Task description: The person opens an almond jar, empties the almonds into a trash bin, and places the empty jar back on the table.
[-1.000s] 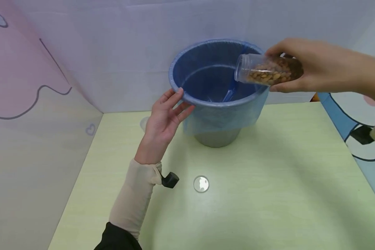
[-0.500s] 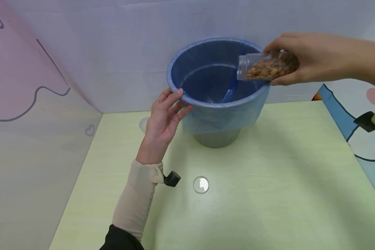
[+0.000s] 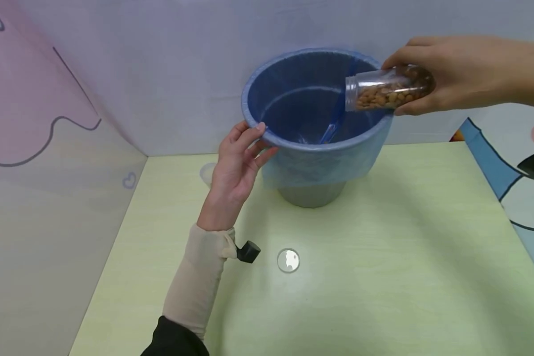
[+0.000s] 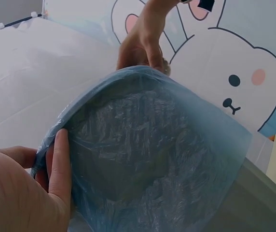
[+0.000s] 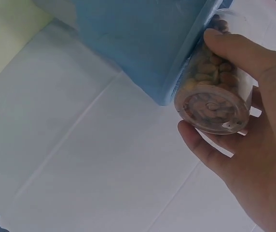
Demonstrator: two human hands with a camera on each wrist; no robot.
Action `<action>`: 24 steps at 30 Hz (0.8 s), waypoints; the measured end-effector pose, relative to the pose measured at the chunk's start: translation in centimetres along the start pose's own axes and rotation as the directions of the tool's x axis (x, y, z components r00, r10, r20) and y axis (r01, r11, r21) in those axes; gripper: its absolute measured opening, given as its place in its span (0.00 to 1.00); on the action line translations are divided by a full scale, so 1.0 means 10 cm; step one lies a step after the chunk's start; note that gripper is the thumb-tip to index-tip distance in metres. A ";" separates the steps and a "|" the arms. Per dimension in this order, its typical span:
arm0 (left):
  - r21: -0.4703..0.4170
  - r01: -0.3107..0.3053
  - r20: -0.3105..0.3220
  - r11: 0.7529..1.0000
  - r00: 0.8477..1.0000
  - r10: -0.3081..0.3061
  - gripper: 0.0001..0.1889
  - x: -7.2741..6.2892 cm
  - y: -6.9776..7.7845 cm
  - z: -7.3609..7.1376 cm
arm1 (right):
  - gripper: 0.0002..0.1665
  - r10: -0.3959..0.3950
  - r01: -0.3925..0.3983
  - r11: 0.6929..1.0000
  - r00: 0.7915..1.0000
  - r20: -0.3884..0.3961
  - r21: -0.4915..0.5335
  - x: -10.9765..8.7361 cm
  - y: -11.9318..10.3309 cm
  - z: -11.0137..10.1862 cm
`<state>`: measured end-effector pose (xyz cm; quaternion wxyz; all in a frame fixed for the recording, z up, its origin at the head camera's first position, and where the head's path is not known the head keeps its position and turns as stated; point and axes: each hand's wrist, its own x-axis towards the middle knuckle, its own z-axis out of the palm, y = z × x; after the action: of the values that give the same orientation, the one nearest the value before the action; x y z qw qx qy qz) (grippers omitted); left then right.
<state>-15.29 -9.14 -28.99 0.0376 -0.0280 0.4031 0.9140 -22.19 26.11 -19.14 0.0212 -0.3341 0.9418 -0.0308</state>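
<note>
In the head view my left hand point(image 3: 233, 170) pinches the near left rim of a trash bin point(image 3: 325, 163), thumb on top and fingers outside. A thin blue plastic liner point(image 4: 128, 145) is folded over that rim. My right hand point(image 3: 467, 74) grips a clear plastic jar point(image 3: 382, 91) at its base end. The jar lies nearly level over the bin's right rim, its uncapped mouth pointing left over the opening. Small brown nut-like pieces point(image 5: 217, 70) lie inside it. In the right wrist view the thumb and fingers wrap the jar from opposite sides.
A small clear round disc point(image 3: 288, 260) lies on the pale green table point(image 3: 382, 277) in front of the bin. Behind the bin stands a white fabric wall point(image 3: 173, 74). Cartoon-printed panels point(image 3: 529, 198) flank the table on both sides.
My right hand and the jar have moved slightly up and to the right; the jar has turned a little more level. My left hand keeps its hold on the rim.
</note>
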 end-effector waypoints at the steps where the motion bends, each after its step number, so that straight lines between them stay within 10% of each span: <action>1: -0.001 0.000 0.002 1.000 1.000 0.000 0.05 0.00 0.00 0.00 | 0.47 0.003 -0.003 1.000 1.000 0.003 -0.001 0.00 0.00 0.00; 24: 0.004 -0.009 0.013 1.000 1.000 0.009 0.05 -0.04 -0.04 0.00 | 0.49 -0.042 0.037 0.985 0.999 -0.026 -0.166 0.03 0.04 -0.02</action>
<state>-14.89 -8.93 -29.27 0.0360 -0.0202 0.4050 0.9134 -22.72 26.21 -18.99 -0.0209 -0.3528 0.9345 0.0422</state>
